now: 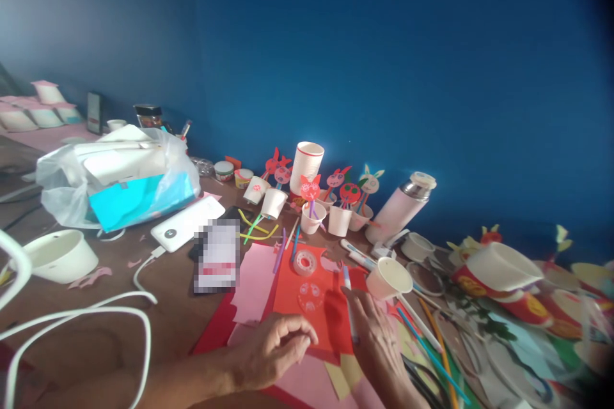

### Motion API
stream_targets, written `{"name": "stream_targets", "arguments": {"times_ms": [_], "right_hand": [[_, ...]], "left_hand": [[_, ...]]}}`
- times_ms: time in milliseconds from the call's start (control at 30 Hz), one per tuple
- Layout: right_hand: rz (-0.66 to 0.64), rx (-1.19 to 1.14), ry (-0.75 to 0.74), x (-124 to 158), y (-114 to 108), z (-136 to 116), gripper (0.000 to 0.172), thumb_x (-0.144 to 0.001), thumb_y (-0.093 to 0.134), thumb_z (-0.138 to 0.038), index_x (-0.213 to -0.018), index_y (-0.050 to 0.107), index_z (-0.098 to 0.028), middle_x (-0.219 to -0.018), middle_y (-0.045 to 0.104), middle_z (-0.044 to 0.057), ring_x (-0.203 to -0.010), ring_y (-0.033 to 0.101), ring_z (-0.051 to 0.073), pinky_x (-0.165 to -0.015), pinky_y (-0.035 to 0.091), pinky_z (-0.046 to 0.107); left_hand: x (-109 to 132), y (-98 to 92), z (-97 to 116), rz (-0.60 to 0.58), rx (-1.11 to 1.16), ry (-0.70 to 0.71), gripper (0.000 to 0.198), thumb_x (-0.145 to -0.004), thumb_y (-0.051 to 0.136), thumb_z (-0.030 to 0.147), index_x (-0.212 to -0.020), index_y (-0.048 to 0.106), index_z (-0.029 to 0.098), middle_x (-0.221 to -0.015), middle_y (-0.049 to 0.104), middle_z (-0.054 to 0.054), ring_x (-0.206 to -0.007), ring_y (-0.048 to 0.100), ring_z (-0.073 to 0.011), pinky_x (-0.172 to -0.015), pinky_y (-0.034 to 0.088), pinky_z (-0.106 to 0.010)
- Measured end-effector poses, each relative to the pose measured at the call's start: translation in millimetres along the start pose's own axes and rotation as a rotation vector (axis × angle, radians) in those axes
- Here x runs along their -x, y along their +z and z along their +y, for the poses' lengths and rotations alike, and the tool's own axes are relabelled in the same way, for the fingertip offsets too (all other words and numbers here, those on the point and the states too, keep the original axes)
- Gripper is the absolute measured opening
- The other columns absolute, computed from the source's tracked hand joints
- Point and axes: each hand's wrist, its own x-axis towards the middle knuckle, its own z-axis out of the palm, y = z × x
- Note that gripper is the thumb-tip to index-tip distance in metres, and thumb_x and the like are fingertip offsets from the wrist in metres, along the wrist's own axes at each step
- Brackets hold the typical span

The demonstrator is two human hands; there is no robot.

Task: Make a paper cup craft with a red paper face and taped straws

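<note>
My left hand [275, 348] rests at the lower edge of a red paper sheet [330, 332], its fingers curled in and nothing showing between them. On that sheet is a round drawn face [311, 297] in pale lines, with a roll of tape [305, 262] just above it. My right hand [377, 339] lies over the sheet's right side, fingers stretched out. Along its inner edge is a white and blue marker [349, 307], touching or nearly touching the fingers. Pink paper [254, 281] with a cut edge lies left of the red sheet.
Paper cups with face figures on stems [339, 220] stand by the wall, near a pink thermos [400, 208]. Left are a phone [217, 259], a power bank [188, 222], a white cable [86, 310] and a plastic bag [57, 188]. Scissors [425, 380], a cup [389, 278] and clutter sit right.
</note>
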Motion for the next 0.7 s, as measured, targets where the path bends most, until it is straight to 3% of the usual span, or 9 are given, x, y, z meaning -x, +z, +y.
{"name": "stream_targets", "arguments": {"times_ms": [167, 433, 533, 700], "right_hand": [[-0.031, 0.16, -0.022, 1.4, 4.4, 9.0, 0.068, -0.06, 0.036, 0.005, -0.122, 0.05, -0.018, -0.107, 0.059, 0.011, -0.09, 0.057, 0.026, -0.072, 0.047, 0.037], [-0.116, 0.157, 0.029, 1.0, 5.7, 6.0, 0.057, -0.07, 0.037, 0.001, -0.124, 0.049, -0.013, -0.112, 0.06, 0.012, -0.098, 0.056, 0.027, -0.081, 0.042, 0.041], [-0.135, 0.183, 0.029, 1.8, 5.3, 5.7, 0.062, -0.068, 0.036, 0.005, -0.125, 0.05, -0.016, -0.112, 0.06, 0.011, -0.096, 0.057, 0.025, -0.081, 0.042, 0.04], [-0.144, 0.212, 0.025, 1.1, 4.1, 5.8, 0.055, -0.076, 0.039, 0.003, -0.12, 0.055, -0.025, -0.11, 0.062, 0.008, -0.096, 0.058, 0.025, -0.08, 0.041, 0.038]], "left_hand": [[-1.7, -1.1, -4.7, -0.004, -0.01, 0.04, 0.029, -0.084, 0.045, 0.038, -0.087, 0.059, 0.013, -0.06, 0.044, 0.003, -0.054, 0.037, -0.0089, -0.051, 0.031, -0.02], [-2.8, -0.3, -8.6, 0.005, -0.018, 0.047, 0.027, -0.084, 0.044, 0.035, -0.087, 0.059, 0.013, -0.06, 0.045, 0.003, -0.054, 0.036, -0.0087, -0.05, 0.03, -0.019], [-2.7, -0.5, -9.1, 0.005, -0.022, 0.042, 0.027, -0.084, 0.044, 0.035, -0.087, 0.059, 0.013, -0.06, 0.044, 0.003, -0.055, 0.037, -0.0088, -0.051, 0.03, -0.019], [-3.9, -1.5, -9.3, 0.012, -0.035, 0.05, 0.027, -0.084, 0.044, 0.036, -0.086, 0.059, 0.013, -0.059, 0.044, 0.003, -0.054, 0.036, -0.0087, -0.05, 0.03, -0.019]]}}
